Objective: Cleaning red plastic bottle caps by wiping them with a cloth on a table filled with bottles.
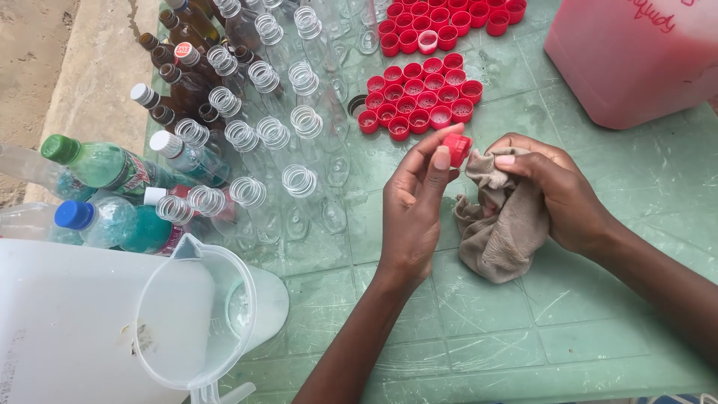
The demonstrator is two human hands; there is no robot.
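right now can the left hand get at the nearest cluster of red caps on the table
Probably yes. The left hand holds a red cap just below the cap cluster, with only bare green table between them. The cloth in the right hand lies off to the side.

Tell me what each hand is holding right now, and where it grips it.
The left hand pinches a red bottle cap by its side wall, between thumb and fingertips. The right hand clutches a bunched brown cloth by its upper end, next to the cap.
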